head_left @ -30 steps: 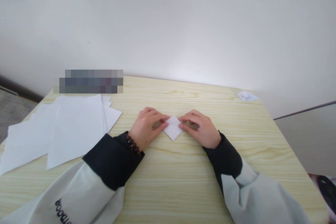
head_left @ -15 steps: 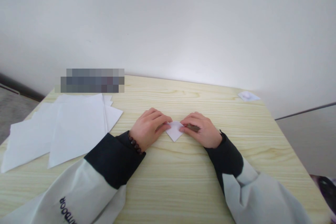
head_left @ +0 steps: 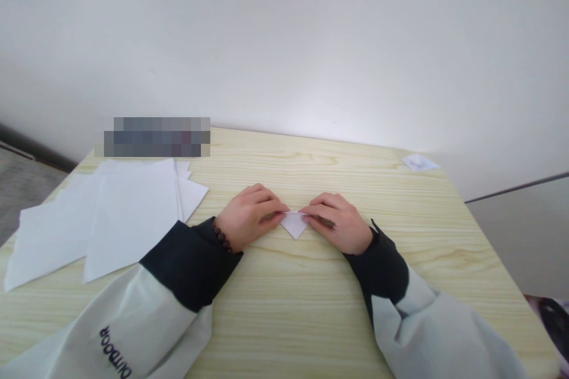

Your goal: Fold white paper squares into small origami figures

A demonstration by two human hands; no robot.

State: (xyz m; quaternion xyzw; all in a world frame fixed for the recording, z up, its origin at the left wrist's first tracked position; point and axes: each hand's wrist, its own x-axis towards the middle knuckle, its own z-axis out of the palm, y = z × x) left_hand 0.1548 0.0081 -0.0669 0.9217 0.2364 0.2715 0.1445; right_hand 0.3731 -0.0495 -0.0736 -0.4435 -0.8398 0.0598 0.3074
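A small folded piece of white paper [head_left: 295, 227] lies in the middle of the wooden table, one corner pointing toward me. My left hand [head_left: 251, 216] pinches its left corner between thumb and fingers. At the opposite corner, my right hand [head_left: 338, 222] grips the paper the same way. The top edge of the paper runs between my fingertips; both side corners are hidden under them. A dark bead bracelet [head_left: 221, 238] circles my left wrist.
Several overlapping white paper sheets [head_left: 133, 213] spread over the left side of the table [head_left: 284, 320]. At the far right edge sits a small folded white paper [head_left: 419, 161]. A pixelated dark object [head_left: 157, 137] stands at the back left, near the white wall [head_left: 284, 41].
The upper part of the folded paper now shows less, its top edge lower and straighter. My right fingers have shifted slightly left and closer to my left fingertips.
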